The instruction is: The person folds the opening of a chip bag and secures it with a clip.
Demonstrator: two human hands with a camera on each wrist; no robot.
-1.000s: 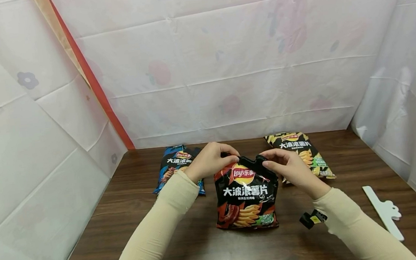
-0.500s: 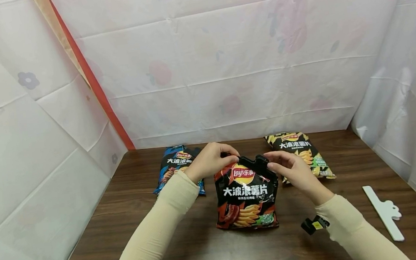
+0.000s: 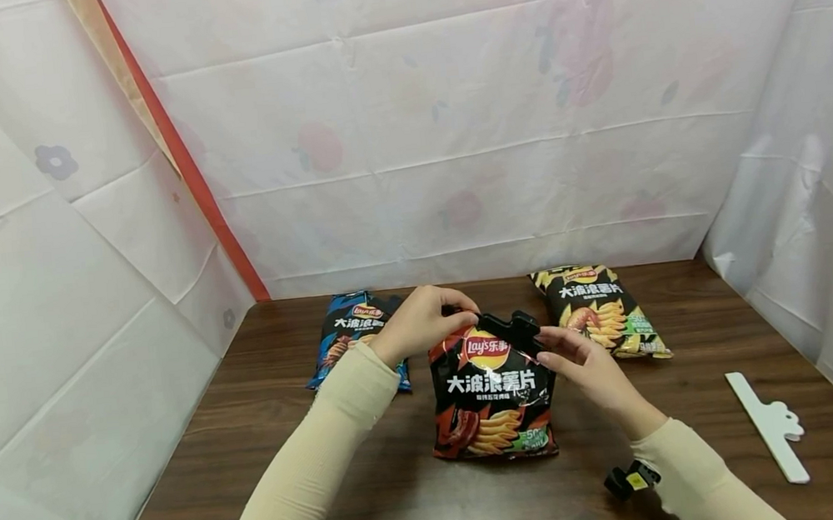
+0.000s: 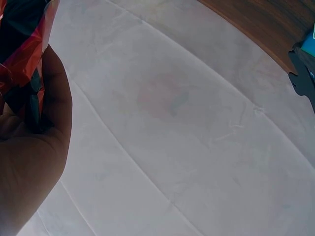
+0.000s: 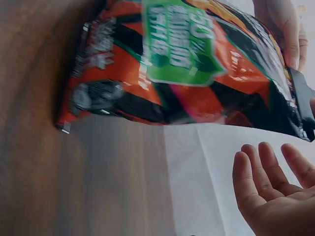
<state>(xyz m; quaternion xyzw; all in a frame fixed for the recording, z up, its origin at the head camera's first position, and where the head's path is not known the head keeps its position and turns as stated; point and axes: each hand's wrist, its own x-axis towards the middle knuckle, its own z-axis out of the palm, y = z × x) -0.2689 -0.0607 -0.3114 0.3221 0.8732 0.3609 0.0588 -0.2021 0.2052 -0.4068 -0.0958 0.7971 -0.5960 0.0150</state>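
Observation:
A black and red bag of chips (image 3: pixel 494 403) stands upright on the table, a black bag clip (image 3: pixel 511 328) across its top edge. My left hand (image 3: pixel 422 320) pinches the bag's top left corner at the clip's end; in the left wrist view, the bag's crumpled corner (image 4: pixel 22 73) sits between thumb and fingers. Beside the clip's right end is my right hand (image 3: pixel 585 365), thumb and index finger parted. Its spread fingers (image 5: pixel 268 169) show below the bag in the right wrist view, apart from it.
A blue chip bag (image 3: pixel 351 325) lies behind my left hand, with a dark clip (image 4: pixel 302 73) on it. At the back right lies a yellow chip bag (image 3: pixel 602 313). A white clip (image 3: pixel 770 427) rests near the table's right side. White sheets (image 3: pixel 448 123) enclose the table.
My right hand has come off the clip, moving down and slightly right, its fingers loosening. The left hand and the bag have stayed in place.

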